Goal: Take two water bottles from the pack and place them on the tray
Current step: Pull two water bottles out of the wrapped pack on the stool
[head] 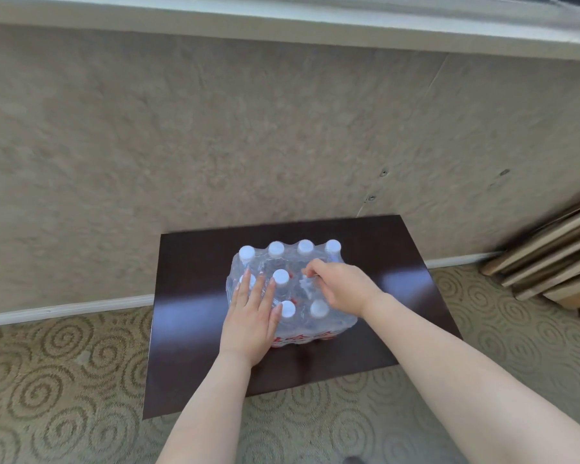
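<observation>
Head view: I see the pack of water bottles (287, 289) on the dark table (399, 262). My left hand (252, 316) lies flat and open on it; my right hand (342, 286) pinches the plastic wrap.

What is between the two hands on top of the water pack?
In the head view, a white bottle cap pokes up between the left hand and the right hand, under the clear wrap of the pack.

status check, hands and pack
Left hand flat on pack, right hand pinching wrap on top. Pack sealed, on dark table. No tray in view.
</observation>
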